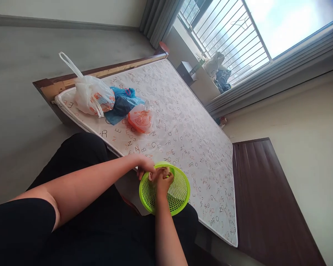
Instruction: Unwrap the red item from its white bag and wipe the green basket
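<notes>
A lime-green mesh plastic basket (pixel 183 184) is tilted with its mouth toward me, between my legs and the mattress edge. My left hand (pixel 145 167) grips its rim on the far left side, thumb over the edge and some fingers hidden outside. My right hand (pixel 164 181) reaches inside the basket, its fingers curled together close to the far wall. A small pale patch shows at those fingertips; whether it is an object or part of a hand, I cannot make out.
On the mattress (pixel 177 129) lie a white plastic bag (pixel 90 94), a blue plastic bag (pixel 124 103) and a red-and-white plastic bag (pixel 141 119). A dark wooden headboard (pixel 269 192) stands at the right. Clothes (pixel 221 74) rest by the barred window (pixel 224 37).
</notes>
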Demonstrator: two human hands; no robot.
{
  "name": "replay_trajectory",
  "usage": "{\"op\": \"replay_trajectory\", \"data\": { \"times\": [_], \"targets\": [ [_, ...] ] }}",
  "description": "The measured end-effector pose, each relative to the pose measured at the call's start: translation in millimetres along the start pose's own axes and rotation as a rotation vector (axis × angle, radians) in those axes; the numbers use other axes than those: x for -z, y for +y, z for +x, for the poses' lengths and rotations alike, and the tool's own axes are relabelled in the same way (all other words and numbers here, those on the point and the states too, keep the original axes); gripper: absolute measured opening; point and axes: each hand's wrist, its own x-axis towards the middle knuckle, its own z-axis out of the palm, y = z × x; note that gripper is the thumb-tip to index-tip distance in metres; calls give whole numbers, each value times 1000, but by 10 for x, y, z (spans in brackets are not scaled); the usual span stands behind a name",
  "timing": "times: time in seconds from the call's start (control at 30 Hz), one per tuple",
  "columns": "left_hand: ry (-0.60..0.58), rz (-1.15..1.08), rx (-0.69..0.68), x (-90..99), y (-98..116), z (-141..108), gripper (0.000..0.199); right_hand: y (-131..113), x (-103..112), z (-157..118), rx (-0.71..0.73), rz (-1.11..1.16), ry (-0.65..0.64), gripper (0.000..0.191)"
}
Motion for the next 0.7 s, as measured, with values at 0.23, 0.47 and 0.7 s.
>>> {"op": "replay_trajectory", "data": {
  "times": [0.23,0.47,0.7],
  "targets": [
    [25,60,-52,15,18,68,24,-30,70,-22,632,-616,-257,52],
    [-47,-2,-8,-1,-7,136,29,100,-42,272,641,-903,-465,51],
    [27,13,-38,-83,42,81,31,52,-159,243,270,-775,-351,41]
  ]
}}
